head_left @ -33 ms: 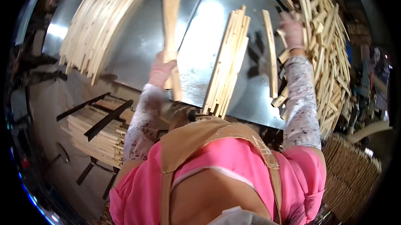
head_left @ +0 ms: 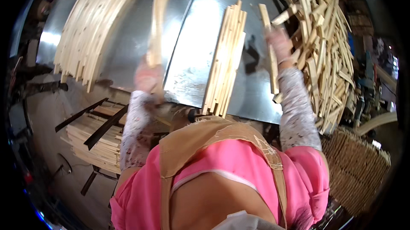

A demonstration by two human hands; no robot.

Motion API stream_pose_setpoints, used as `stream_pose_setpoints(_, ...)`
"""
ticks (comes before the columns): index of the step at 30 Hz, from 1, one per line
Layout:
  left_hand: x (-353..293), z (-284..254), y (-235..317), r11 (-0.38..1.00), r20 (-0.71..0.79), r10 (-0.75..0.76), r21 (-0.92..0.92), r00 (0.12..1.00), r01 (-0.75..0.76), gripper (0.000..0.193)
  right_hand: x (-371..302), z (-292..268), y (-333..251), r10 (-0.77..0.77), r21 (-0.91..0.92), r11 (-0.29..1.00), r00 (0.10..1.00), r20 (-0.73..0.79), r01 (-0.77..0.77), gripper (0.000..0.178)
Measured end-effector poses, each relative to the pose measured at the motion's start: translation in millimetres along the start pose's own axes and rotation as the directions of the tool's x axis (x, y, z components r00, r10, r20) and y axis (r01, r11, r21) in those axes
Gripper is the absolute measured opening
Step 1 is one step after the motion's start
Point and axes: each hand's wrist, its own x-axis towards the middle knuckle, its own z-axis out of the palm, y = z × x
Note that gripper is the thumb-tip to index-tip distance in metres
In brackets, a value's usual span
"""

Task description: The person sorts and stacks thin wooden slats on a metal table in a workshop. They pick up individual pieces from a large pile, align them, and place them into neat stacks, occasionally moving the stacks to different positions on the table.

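My left hand (head_left: 148, 77) is closed round the near part of a couple of pale wooden strips (head_left: 159, 16), which lie close together and point away from me over a metal table. My right hand (head_left: 279, 44) is smeared by motion. It overlaps the upper part of a single wooden strip (head_left: 273, 70) on the table, and its fingers cannot be made out. Between the hands lies a narrow bundle of wooden strips (head_left: 225, 59), side by side. A wider row of strips (head_left: 92, 29) is laid out at the far left.
A big jumbled heap of wooden pieces (head_left: 322, 55) covers the right side of the metal table (head_left: 188, 74). At the lower left, stacked boards (head_left: 96, 138) rest in a dark metal frame (head_left: 106, 126). A tied-looking brown stack (head_left: 356, 168) stands at the lower right.
My left hand has moved left with its strips, which now lie closer together. My right hand has come left and nearer, from the heap's edge to the single strip. The whole view has shifted slightly.
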Motion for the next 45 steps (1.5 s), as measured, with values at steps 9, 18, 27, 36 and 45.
stream_pose_setpoints(9, 3, -37, -86, 0.627, -0.145, 0.325, 0.773, 0.935, -0.098, 0.081, -142, 39, 159, 0.299, -0.65, 0.701, 0.948, -0.108, -0.295, 0.074)
stream_pose_setpoints(18, -47, 162, 12, 0.966, 0.363, 0.258, -0.07, 0.895, -0.25, 0.09, -199, 39, 70, 0.354, -0.015, 0.902, 0.719, 0.598, -0.431, 0.066)
stream_pose_setpoints(27, -58, 168, 68, 0.932, 0.358, 0.255, 0.156, 0.898, -0.327, 0.075, -104, 67, 45, 0.07, -0.114, 0.993, 0.964, 0.258, -0.042, 0.053)
stream_pose_setpoints(36, -47, 182, 37, 0.907, 0.344, 0.222, 0.272, 0.912, -0.323, 0.101, 152, 148, 49, -0.205, -0.228, 0.938, 0.949, 0.239, 0.26, 0.061)
stream_pose_setpoints(45, -43, 179, 11, 0.859, 0.253, 0.509, -0.22, 0.823, -0.463, 0.067, -24, 80, -37, -0.368, 0.609, 0.774, 0.905, 0.215, 0.17, 0.044)
